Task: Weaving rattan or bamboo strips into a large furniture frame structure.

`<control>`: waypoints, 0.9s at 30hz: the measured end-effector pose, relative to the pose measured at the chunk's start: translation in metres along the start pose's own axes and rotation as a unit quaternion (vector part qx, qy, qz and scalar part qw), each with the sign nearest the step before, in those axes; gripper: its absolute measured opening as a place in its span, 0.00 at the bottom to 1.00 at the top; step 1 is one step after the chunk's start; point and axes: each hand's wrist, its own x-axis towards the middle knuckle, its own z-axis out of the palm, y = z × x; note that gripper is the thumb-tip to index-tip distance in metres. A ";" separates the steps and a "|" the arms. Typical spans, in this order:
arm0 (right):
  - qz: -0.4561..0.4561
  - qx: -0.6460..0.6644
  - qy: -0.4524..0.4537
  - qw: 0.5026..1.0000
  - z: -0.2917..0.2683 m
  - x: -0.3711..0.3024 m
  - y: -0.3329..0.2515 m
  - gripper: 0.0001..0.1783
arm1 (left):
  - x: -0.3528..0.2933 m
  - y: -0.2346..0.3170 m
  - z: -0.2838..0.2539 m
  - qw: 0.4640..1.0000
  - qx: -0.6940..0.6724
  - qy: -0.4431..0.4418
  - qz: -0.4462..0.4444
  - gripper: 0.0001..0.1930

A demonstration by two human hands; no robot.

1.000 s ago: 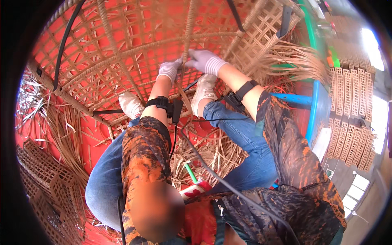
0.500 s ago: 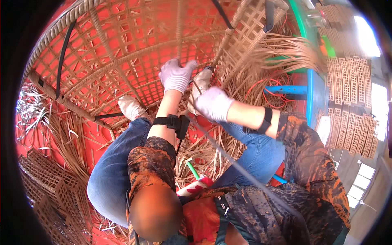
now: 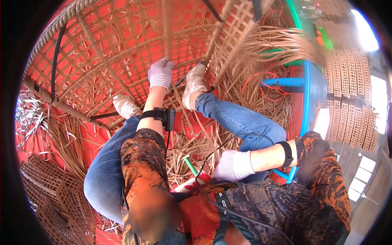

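Note:
A large open-lattice woven panel [image 3: 118, 53], tan with thick wrapped rims, slants across the upper left in front of me. My left hand [image 3: 160, 74], in a striped white glove, is on its lower part, fingers curled at the lattice. A long tan weaving strip [image 3: 199, 120] runs from beside that hand down toward my lap. At its lower end my right hand [image 3: 233, 165], gloved alike, is closed near my thigh; its fingers are partly hidden and blurred. Between my legs lies a tool with a green handle [image 3: 190, 166].
Loose strips [image 3: 253, 75] heap on the red floor [image 3: 87, 141]. A blue stool [image 3: 306, 94] stands at right, with a bundle of strips [image 3: 281, 43] above it. Woven pieces [image 3: 53, 183] are stacked at lower left. My shoes [image 3: 194, 83] rest against the panel.
My right hand has drawn back from the panel toward my lap, the strip now stretching between. My left hand stays at the lattice; the whole view has shifted slightly.

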 end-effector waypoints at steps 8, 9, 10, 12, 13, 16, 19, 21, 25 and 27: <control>0.170 0.003 0.258 0.951 -0.084 -0.016 0.126 0.16 | 0.028 -0.053 0.041 0.964 -0.252 -0.027 -0.078 0.15; 0.204 -0.004 0.287 0.936 -0.105 -0.007 0.143 0.16 | 0.031 -0.062 0.041 0.947 -0.297 -0.049 -0.110 0.15; 0.209 -0.017 0.309 0.928 -0.123 0.008 0.160 0.16 | 0.034 -0.070 0.039 0.948 -0.293 -0.046 -0.116 0.15; 0.217 -0.034 0.367 0.904 -0.156 0.038 0.199 0.17 | 0.047 -0.071 0.045 0.949 -0.287 -0.057 -0.120 0.15; 0.222 -0.039 0.403 0.887 -0.167 0.046 0.222 0.18 | 0.060 -0.062 0.058 0.947 -0.293 -0.064 -0.115 0.15; 0.195 0.047 0.425 0.883 -0.191 0.110 0.246 0.20 | 0.079 -0.068 0.054 0.981 -0.155 -0.063 -0.100 0.18; 0.133 0.203 0.313 0.918 -0.190 0.149 0.257 0.19 | 0.088 -0.053 0.052 0.972 0.019 -0.183 -0.144 0.20; 0.108 0.129 0.321 0.932 -0.198 0.158 0.262 0.19 | 0.095 -0.058 0.053 0.976 0.099 -0.153 -0.121 0.21; 0.277 -0.059 0.285 0.915 -0.194 0.150 0.240 0.19 | 0.096 -0.066 0.043 0.969 0.009 -0.228 -0.092 0.29; 0.263 -0.166 0.255 0.916 -0.191 0.150 0.219 0.18 | 0.093 -0.081 0.031 0.966 0.121 -0.227 -0.019 0.28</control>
